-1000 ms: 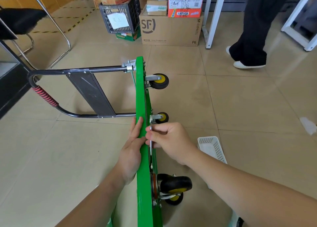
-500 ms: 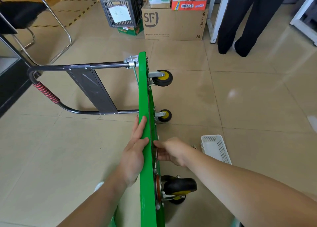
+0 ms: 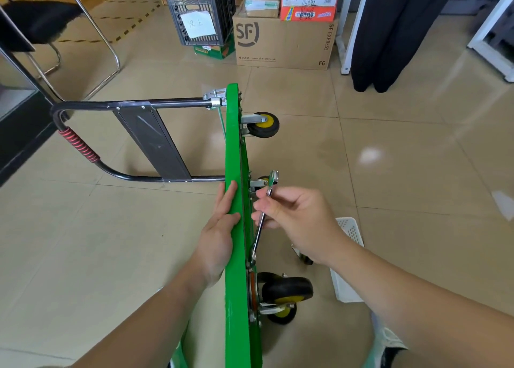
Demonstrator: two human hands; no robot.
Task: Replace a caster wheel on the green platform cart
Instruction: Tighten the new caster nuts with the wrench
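Observation:
The green platform cart (image 3: 235, 150) stands on its long edge on the tiled floor, with its underside facing right. My left hand (image 3: 219, 228) lies flat against the cart's upper edge and deck side. My right hand (image 3: 294, 223) grips a silver wrench (image 3: 262, 214). The wrench's lower end meets the underside just above the near caster (image 3: 286, 291). Its upper ring end points away from me. A far caster (image 3: 262, 124) with a yellow hub sticks out to the right. A second one (image 3: 261, 180) is partly hidden behind the wrench.
The folded black handle (image 3: 125, 142) with a red grip lies to the left. A white perforated basket (image 3: 349, 259) sits on the floor right of my forearm. Cardboard boxes (image 3: 283, 42), a black crate (image 3: 201, 20), a chair (image 3: 52, 34) and a standing person's dark trousers (image 3: 389, 34) are beyond.
My right hand has risen from low against the cart's underside, swinging the wrench's upper end up and away from the deck. The left hand has stayed put. The person behind has stepped closer.

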